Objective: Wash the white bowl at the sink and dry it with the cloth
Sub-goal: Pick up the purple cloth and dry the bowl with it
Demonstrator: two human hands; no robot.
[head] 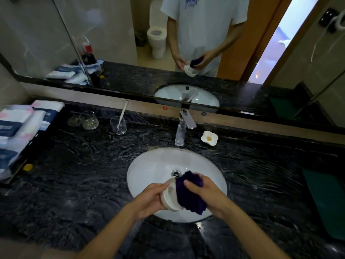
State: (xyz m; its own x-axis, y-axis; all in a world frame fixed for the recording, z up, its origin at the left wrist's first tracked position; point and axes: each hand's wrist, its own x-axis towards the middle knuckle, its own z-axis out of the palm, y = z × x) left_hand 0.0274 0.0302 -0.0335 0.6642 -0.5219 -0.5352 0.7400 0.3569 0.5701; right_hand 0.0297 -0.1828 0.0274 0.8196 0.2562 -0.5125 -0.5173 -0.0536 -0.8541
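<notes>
Over the near half of the sink (pixel 149 165): left hand (pixel 149 198) grips the bowl (pixel 169 198) from its left side, fingers curled round the rim and base. Bowl white, tipped on its side, opening turned right, toward the other hand. Right hand (pixel 207 191) is closed round a dark purple cloth (pixel 188 195), thumb on top, pressing the cloth against the bowl's opening. Cloth bunched; a loose corner hangs below the bowl, another sticks up toward the drain (pixel 176 173). Drain lies just behind the hands, at the middle of the basin.

Worktop (pixel 84 174): black veined stone, the sink set in it near the front edge. Tap (pixel 183 128) stands at the back edge behind the sink, spout pointing forward; no water visible from it. Just right of the tap, a small white flower-shaped dish (pixel 209 138) with something yellow in it.

Back left of the worktop: a glass (pixel 118 125) holding a pale stick-like item, and left of it a glass lying tilted (pixel 90 120). Far left edge: stacked packets (pixel 20 128), white and blue, blurred. A yellow cap (pixel 28 167) sits on the worktop near them. Right edge: a green mat (pixel 328 200), partly cut off.

Mirror (pixel 112 34) runs along the back wall.
</notes>
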